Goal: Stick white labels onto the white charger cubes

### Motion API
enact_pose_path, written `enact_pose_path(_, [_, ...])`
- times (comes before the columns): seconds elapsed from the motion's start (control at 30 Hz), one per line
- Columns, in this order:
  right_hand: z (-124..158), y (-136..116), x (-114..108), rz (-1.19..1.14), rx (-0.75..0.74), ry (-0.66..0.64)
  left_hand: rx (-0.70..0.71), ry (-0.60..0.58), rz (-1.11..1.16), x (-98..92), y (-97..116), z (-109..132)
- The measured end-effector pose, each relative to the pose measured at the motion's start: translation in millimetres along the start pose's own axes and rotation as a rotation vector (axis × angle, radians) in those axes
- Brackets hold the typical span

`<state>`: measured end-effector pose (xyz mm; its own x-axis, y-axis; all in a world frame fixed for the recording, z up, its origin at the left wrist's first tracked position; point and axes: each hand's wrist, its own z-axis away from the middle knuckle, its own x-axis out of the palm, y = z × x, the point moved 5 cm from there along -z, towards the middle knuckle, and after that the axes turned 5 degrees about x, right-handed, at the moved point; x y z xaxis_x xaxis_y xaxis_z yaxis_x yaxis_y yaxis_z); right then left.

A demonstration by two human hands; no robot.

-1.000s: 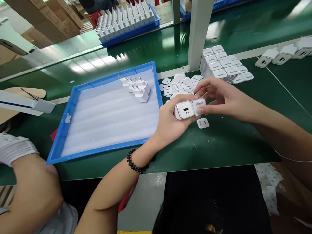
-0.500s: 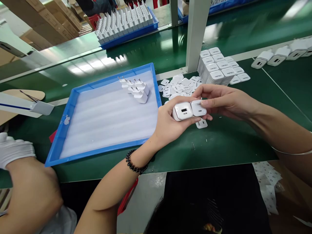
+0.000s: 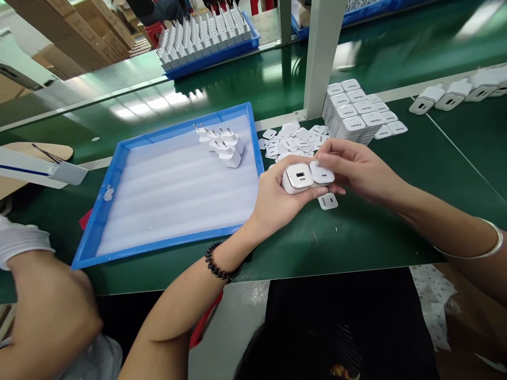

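Side by side in my left hand [image 3: 273, 192] are two white chargers, fingers wrapped round them and port ends toward me. The left charger [image 3: 299, 177] shows a wide and a narrow port; the right charger [image 3: 321, 173] shows one narrow slot in its face. My right hand [image 3: 348, 163] is closed at the right charger, thumb and fingers gripping its upper right edge; the fingertips are partly hidden. Just below lies a white face plate [image 3: 328, 200] with one slot. Behind my hands is a loose pile of white plates [image 3: 291, 138].
To the left, a blue tray [image 3: 166, 244] holds several white plug chargers [image 3: 224, 145]. Neat stacks of printed plates [image 3: 354, 111] stand beside a post [image 3: 319, 63]. A row of chargers [image 3: 451, 97] sits at right. A co-worker's gloved hand [image 3: 24, 240] is far left.
My right thumb has shifted up and right off the face of the right charger, toward its edge. The right wrist has turned slightly. My left hand still holds both chargers, almost unmoved.
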<state>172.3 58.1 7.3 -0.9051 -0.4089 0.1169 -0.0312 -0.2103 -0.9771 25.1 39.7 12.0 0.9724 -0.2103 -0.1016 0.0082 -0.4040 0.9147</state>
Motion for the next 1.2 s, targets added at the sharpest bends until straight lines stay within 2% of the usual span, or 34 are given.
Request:
enact_pose_path(0.1, [-3.0,0.0,-7.1,0.058,0.058,-0.038,0.017,0.025,0.058,-1.5,-1.4,-1.7])
enact_pose_path(0.17, [-5.2,0.5,-15.3,0.340,0.093,-0.079,0.017,0.110,0.044,-7.5,-4.5,-3.2])
enact_pose_path(0.27, [-8.7,1.1,-30.3,0.838,0.073,-0.059,-0.041,0.234,0.040,-17.0,-13.4,-4.3])
enact_pose_path(0.37, [-11.3,4.9,-35.5,1.028,0.054,-0.039,-0.084,0.230,0.058,-17.9,-19.2,-4.6])
enact_pose_path(0.57, [-12.5,12.4,-34.0,1.136,0.142,0.166,-0.070,0.182,0.035,-12.2,-15.0,-3.0])
enact_pose_path(0.7, [-11.1,15.0,-28.2,1.078,0.144,0.149,-0.056,0.176,0.016,-12.7,-14.8,-2.8])
enact_pose_path(0.83, [-11.2,15.6,-21.9,1.021,0.074,0.120,-0.029,0.145,-0.009,-12.4,-15.2,-3.3])
enact_pose_path(1.03, [-20.1,17.1,-10.5,1.150,-0.092,0.309,-0.059,0.180,0.044,-11.5,-16.0,-4.0])
enact_pose_path(1.2, [-22.5,13.6,-0.3,1.290,-0.221,0.233,-0.044,0.192,0.064,-12.6,-17.4,-5.7])
